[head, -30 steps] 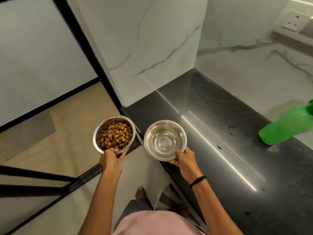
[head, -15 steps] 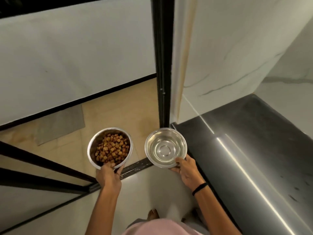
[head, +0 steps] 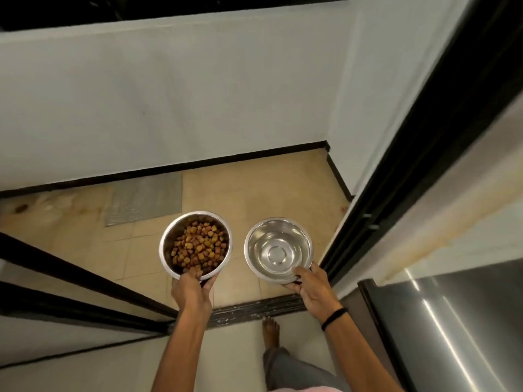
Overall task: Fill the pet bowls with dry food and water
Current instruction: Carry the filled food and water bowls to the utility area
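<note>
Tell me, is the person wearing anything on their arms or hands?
Both forearms are bare, with no sleeves or gloves. The left hand wears nothing. A thin black band circles the wrist of the right hand. No rings or watch show.

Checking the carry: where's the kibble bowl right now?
Head view, lower centre: the kibble bowl is held by its near rim in the left hand, above the tan floor tiles, left of the second steel bowl.
</note>
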